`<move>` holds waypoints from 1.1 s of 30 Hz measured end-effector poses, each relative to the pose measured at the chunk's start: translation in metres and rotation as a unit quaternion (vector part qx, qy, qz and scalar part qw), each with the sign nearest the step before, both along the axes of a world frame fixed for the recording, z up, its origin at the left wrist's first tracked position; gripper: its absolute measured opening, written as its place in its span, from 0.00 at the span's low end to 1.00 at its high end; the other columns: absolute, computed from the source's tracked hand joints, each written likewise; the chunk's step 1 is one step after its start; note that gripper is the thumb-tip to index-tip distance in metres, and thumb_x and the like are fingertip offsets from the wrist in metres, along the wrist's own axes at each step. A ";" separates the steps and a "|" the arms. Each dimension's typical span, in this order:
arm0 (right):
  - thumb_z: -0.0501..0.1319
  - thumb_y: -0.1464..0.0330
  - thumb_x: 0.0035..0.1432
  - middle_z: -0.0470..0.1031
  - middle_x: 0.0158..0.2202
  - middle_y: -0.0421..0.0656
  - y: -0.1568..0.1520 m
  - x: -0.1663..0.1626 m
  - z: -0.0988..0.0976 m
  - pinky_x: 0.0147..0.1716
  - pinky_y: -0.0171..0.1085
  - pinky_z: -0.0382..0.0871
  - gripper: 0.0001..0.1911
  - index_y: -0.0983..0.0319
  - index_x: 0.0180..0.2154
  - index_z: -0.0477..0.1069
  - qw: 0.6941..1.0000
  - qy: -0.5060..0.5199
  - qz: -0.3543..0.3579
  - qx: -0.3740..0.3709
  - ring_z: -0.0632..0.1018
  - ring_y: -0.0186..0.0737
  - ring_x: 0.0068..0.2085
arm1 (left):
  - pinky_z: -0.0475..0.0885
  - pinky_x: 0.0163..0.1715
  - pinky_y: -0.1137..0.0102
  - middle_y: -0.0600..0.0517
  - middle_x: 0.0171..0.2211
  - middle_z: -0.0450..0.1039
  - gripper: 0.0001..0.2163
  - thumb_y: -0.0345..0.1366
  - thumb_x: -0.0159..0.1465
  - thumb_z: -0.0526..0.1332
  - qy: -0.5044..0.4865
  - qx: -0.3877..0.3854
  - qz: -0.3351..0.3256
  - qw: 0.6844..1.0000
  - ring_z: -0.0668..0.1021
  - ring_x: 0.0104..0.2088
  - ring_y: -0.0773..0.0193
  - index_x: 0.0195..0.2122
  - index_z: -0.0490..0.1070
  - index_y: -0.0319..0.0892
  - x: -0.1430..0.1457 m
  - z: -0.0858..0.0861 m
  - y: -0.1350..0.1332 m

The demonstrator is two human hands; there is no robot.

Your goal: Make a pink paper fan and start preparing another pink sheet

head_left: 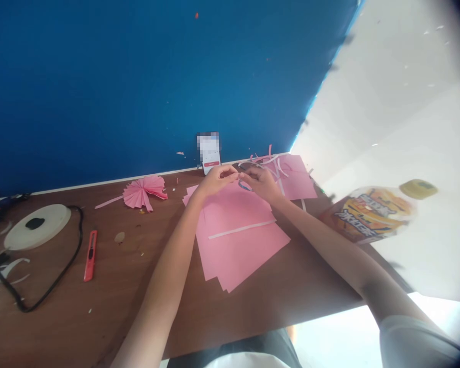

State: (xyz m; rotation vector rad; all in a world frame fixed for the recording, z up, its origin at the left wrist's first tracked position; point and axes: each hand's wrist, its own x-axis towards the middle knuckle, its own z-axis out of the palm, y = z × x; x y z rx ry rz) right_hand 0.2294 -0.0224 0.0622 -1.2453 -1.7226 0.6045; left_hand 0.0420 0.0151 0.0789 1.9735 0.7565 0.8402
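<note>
My left hand [220,179] and my right hand [262,183] meet over the far part of a stack of pink paper sheets [241,260]. Fingertips of both are pinched close together; whatever they hold is too small to make out. A dark bluish curved piece [245,185], perhaps a scissors handle, shows just below the right fingers; I cannot tell whether it is held. Across the stack lies a narrow pale paper strip [241,230]. To the left sits a pleated pink paper fan [143,193] with a thin strip sticking out from it.
A phone [211,156] leans against the blue wall. Curled paper strips and another pink sheet [301,179] lie at the back right, near a large yellow-capped bottle [371,214]. On the left are a red box cutter [91,255], a white round object [38,227] and a black cable [67,276].
</note>
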 end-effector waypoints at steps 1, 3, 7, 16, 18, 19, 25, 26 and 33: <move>0.58 0.52 0.57 0.68 0.23 0.39 0.000 0.000 0.000 0.25 0.33 0.56 0.21 0.64 0.28 0.74 1.000 0.000 0.004 0.002 0.64 0.31 0.24 | 0.66 0.37 0.70 0.51 0.31 0.71 0.13 0.45 0.62 0.57 -0.001 -0.003 -0.004 1.000 0.73 0.33 0.67 0.34 0.71 0.39 0.001 0.000 -0.001; 0.58 0.52 0.57 0.69 0.23 0.40 0.000 0.001 0.000 0.26 0.33 0.57 0.21 0.64 0.29 0.74 1.000 0.001 0.011 0.005 0.65 0.32 0.25 | 0.67 0.37 0.70 0.51 0.32 0.71 0.12 0.44 0.62 0.56 -0.002 -0.008 -0.010 1.000 0.73 0.33 0.67 0.34 0.71 0.39 0.002 0.000 -0.002; 0.55 0.51 0.59 0.67 0.23 0.39 0.000 0.000 0.000 0.26 0.33 0.56 0.22 0.63 0.27 0.71 1.000 -0.014 0.012 0.004 0.65 0.32 0.25 | 0.67 0.34 0.71 0.52 0.30 0.71 0.10 0.41 0.61 0.57 -0.019 -0.007 0.020 1.000 0.72 0.30 0.69 0.31 0.70 0.39 0.002 -0.002 -0.001; 0.54 0.62 0.59 0.71 0.23 0.39 -0.004 -0.002 0.009 0.27 0.33 0.62 0.12 0.61 0.40 0.71 0.998 -0.001 0.039 -0.041 0.69 0.32 0.24 | 0.62 0.22 0.75 0.51 0.24 0.73 0.14 0.45 0.62 0.57 -0.061 -0.061 0.096 0.992 0.69 0.21 0.72 0.40 0.73 0.40 -0.011 0.005 0.002; 0.54 0.66 0.57 0.74 0.26 0.40 -0.004 -0.003 0.009 0.25 0.33 0.64 0.13 0.61 0.44 0.69 0.997 0.023 0.051 -0.061 0.71 0.32 0.24 | 0.61 0.20 0.76 0.50 0.25 0.74 0.15 0.45 0.61 0.58 -0.070 -0.091 0.098 0.989 0.70 0.21 0.72 0.42 0.72 0.40 -0.012 0.006 0.002; 0.54 0.68 0.56 0.75 0.28 0.41 -0.004 -0.003 0.009 0.24 0.32 0.64 0.14 0.61 0.45 0.68 0.995 0.038 0.056 -0.076 0.71 0.32 0.24 | 0.60 0.19 0.76 0.50 0.26 0.75 0.15 0.45 0.61 0.58 -0.073 -0.104 0.096 0.987 0.71 0.21 0.72 0.42 0.71 0.40 -0.012 0.007 0.002; 0.58 0.70 0.51 0.78 0.31 0.44 -0.007 -0.004 0.019 0.21 0.35 0.67 0.17 0.61 0.46 0.67 0.956 0.150 0.082 -0.238 0.73 0.35 0.22 | 0.59 0.18 0.76 0.49 0.26 0.76 0.14 0.44 0.58 0.62 -0.108 -0.135 0.084 0.981 0.72 0.19 0.72 0.39 0.71 0.38 -0.013 0.020 -0.004; 0.59 0.70 0.51 0.79 0.32 0.45 -0.009 -0.003 0.022 0.22 0.35 0.68 0.19 0.61 0.47 0.67 0.941 0.172 0.109 -0.271 0.74 0.37 0.23 | 0.59 0.18 0.76 0.50 0.27 0.76 0.14 0.44 0.58 0.62 -0.115 -0.141 0.077 0.980 0.72 0.20 0.72 0.39 0.71 0.39 -0.012 0.022 -0.006; 0.57 0.64 0.54 0.79 0.35 0.51 -0.015 -0.008 0.021 0.29 0.40 0.72 0.11 0.63 0.37 0.71 0.835 0.285 0.273 -0.383 0.78 0.42 0.31 | 0.63 0.19 0.75 0.49 0.27 0.76 0.13 0.44 0.60 0.60 -0.086 -0.165 -0.035 0.982 0.74 0.21 0.70 0.39 0.70 0.39 0.003 0.035 -0.025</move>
